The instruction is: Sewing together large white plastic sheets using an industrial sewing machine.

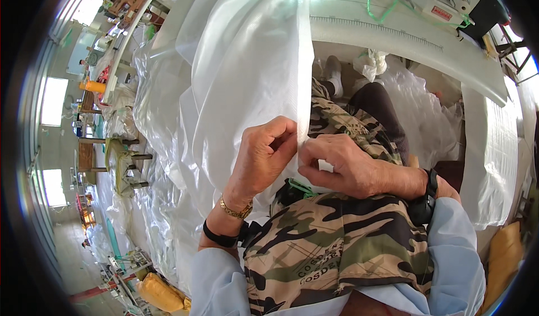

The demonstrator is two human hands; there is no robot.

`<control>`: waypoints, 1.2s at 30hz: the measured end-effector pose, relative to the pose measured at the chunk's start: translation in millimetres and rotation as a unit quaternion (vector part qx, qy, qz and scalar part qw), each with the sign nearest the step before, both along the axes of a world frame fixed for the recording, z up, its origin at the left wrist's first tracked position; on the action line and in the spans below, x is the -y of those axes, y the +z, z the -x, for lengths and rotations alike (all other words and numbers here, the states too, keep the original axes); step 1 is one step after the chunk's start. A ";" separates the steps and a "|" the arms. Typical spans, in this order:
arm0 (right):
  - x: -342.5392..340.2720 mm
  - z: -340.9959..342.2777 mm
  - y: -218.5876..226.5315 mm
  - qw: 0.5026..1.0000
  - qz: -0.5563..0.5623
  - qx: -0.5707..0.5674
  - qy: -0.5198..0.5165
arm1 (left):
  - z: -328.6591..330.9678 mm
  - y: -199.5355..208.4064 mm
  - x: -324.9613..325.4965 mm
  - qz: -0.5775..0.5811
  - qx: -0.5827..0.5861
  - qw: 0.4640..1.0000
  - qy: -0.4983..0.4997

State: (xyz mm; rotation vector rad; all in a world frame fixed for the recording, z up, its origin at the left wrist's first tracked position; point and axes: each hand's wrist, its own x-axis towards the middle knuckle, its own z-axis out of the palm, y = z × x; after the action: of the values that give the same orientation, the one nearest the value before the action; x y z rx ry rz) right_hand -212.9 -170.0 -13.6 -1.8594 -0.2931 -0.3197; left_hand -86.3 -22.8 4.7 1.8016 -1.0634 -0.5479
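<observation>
A large sheet of thin white fabric (247, 63) hangs over the table's near edge and down to my lap. Along its right side runs a narrow folded edge, which passes between my hands. My left hand (266, 150) pinches this edge from the left, thumb and fingertips together. From the right, my right hand (342, 164) grips the same edge, its fingers curled and the fingertips partly hidden by the cloth. Both hands are close together above my camouflage apron (337, 243). A bright lamp lights the fabric's far end.
The white sewing table (471, 69) bears a ruler strip (376, 27) along its near edge. A sewing machine (460, 1) stands at the far right, with green thread (382, 15) near it. Translucent sheeting (421, 108) lies under the table. More white material (168, 204) is heaped at left.
</observation>
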 end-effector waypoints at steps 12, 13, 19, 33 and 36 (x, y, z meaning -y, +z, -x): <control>-10.6 -36.1 -14.7 0.982 0.088 0.144 0.086 | -12.5 7.4 -13.9 0.039 -0.170 0.982 0.078; -7.4 -41.1 -20.5 0.982 0.045 0.179 0.030 | -17.8 17.6 -18.0 0.011 -0.120 0.988 0.099; -10.7 -124.0 -95.6 0.933 -0.001 -0.007 -0.359 | -62.0 79.4 -40.6 -0.026 0.138 0.983 0.122; -36.3 -238.7 -120.1 0.979 -0.066 -0.125 0.150 | -56.6 41.4 -17.1 -0.257 0.421 0.851 -0.183; 14.5 -201.7 -185.7 0.956 0.271 0.065 0.089 | -42.5 -20.6 -26.4 -0.251 0.436 0.859 -0.092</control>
State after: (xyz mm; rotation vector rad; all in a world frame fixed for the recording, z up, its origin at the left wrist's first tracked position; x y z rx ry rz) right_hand -11.2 -184.5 -199.3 -2.3330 -0.6907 -0.2524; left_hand -43.8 3.5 -15.9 2.5220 -1.8390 -0.0752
